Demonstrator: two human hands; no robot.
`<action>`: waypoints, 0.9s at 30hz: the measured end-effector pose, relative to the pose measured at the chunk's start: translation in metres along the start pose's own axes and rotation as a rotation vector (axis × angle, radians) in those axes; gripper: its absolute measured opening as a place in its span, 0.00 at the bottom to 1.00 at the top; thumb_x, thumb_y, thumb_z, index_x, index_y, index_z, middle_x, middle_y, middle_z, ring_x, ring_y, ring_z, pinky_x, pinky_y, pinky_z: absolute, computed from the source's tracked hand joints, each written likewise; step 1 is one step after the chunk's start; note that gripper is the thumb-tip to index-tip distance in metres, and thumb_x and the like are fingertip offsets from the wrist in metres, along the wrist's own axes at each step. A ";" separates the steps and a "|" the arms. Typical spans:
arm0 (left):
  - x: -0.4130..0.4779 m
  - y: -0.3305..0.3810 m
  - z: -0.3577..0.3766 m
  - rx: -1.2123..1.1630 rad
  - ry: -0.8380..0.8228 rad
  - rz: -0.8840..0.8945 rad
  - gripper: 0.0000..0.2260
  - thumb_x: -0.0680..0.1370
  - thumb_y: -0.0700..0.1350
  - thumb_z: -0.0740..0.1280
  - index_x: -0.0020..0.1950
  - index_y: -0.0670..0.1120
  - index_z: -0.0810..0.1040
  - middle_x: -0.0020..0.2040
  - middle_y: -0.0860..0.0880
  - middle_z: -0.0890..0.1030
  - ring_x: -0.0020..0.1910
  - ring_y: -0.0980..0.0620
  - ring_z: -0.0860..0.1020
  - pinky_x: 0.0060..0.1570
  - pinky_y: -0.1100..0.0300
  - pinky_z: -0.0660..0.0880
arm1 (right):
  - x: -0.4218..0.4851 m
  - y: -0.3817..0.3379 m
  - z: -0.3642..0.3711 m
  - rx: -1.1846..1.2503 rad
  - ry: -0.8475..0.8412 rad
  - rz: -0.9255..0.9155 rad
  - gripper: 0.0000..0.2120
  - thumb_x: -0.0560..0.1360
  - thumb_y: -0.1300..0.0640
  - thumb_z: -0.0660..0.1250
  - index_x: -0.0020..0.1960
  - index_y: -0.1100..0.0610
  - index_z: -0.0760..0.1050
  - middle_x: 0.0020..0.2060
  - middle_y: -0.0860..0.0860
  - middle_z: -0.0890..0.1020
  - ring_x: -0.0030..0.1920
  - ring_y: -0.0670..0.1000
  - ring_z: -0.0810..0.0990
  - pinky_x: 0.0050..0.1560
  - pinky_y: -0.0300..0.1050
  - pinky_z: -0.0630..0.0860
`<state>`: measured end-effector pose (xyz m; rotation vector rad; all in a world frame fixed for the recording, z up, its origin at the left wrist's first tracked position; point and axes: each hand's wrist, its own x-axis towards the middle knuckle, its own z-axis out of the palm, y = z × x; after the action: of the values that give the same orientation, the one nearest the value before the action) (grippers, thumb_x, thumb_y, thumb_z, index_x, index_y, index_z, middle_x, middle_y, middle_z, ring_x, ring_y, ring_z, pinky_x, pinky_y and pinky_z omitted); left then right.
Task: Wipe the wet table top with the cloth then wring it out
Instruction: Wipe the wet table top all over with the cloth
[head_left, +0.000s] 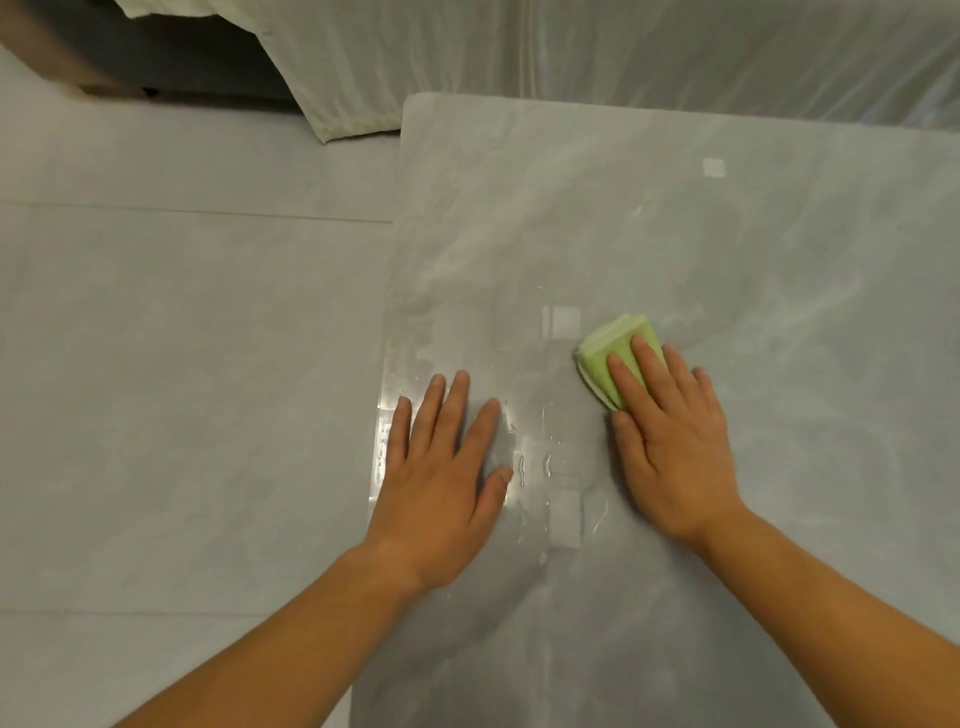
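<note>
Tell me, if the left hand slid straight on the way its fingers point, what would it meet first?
Likely nothing solid: the left hand points up along the table, meeting only water droplets, then bare top as far as shown.

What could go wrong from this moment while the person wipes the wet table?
1. The left hand lies flat near the table edge, in the water drops; it might slip on the wet surface.
2. The right hand presses the folded green cloth beside the wet patch; a stroke to the left could push water over the edge onto the floor.
</note>
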<state>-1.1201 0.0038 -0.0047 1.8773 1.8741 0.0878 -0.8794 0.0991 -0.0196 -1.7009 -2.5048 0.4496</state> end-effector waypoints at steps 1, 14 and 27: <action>0.000 0.000 0.000 0.001 0.002 0.004 0.28 0.83 0.60 0.44 0.81 0.53 0.44 0.81 0.48 0.35 0.77 0.50 0.30 0.75 0.46 0.32 | -0.011 -0.009 0.003 0.009 0.014 0.033 0.26 0.82 0.46 0.48 0.80 0.46 0.57 0.81 0.49 0.56 0.80 0.57 0.53 0.78 0.61 0.52; -0.037 -0.002 0.018 0.063 0.019 -0.021 0.30 0.83 0.60 0.48 0.82 0.49 0.47 0.82 0.45 0.41 0.79 0.47 0.35 0.76 0.43 0.41 | 0.077 -0.073 0.013 0.025 -0.044 -0.182 0.27 0.80 0.49 0.48 0.78 0.48 0.61 0.80 0.51 0.59 0.79 0.61 0.55 0.78 0.61 0.51; -0.050 -0.006 0.022 0.020 0.087 -0.011 0.27 0.84 0.59 0.49 0.80 0.47 0.58 0.82 0.46 0.49 0.81 0.47 0.41 0.76 0.45 0.45 | 0.155 -0.119 0.021 -0.056 -0.132 -0.455 0.28 0.79 0.51 0.49 0.79 0.46 0.58 0.80 0.49 0.57 0.80 0.60 0.54 0.78 0.59 0.48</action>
<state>-1.1203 -0.0505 -0.0122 1.9039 1.9494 0.1495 -1.0498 0.1976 -0.0206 -1.0871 -2.9036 0.4609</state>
